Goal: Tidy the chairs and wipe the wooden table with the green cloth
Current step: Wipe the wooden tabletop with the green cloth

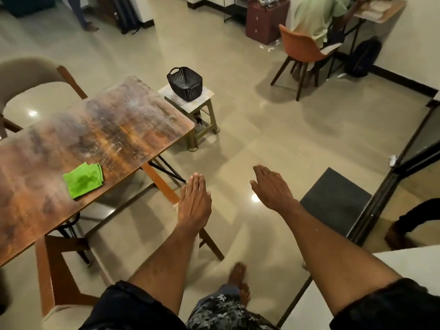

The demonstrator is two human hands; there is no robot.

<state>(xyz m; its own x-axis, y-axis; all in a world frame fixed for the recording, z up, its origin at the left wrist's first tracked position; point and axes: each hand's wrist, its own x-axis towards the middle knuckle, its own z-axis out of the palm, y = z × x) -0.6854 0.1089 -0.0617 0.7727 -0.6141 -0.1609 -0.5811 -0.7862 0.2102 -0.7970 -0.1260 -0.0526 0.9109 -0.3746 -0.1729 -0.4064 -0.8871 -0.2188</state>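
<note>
The wooden table [100,129] fills the left of the view, its top worn and streaked. A folded green cloth [83,181] lies near its front edge. Both my hands hang flat over the floor to the right of the table, holding nothing: my left hand [195,202] just off the table's edge, my right hand [271,186] further right, fingers straight. A beige chair [31,91] with brown wooden legs stands at the table's far left side. Another chair's brown frame [54,265] shows under the table's near edge, below my left arm.
A small stool [197,108] carrying a black basket [185,83] stands at the table's far right corner. A person sits on an orange chair [302,48] at a desk at the back right. A dark mat [333,198] lies on the floor at right. My bare foot [239,279] is on the tiles.
</note>
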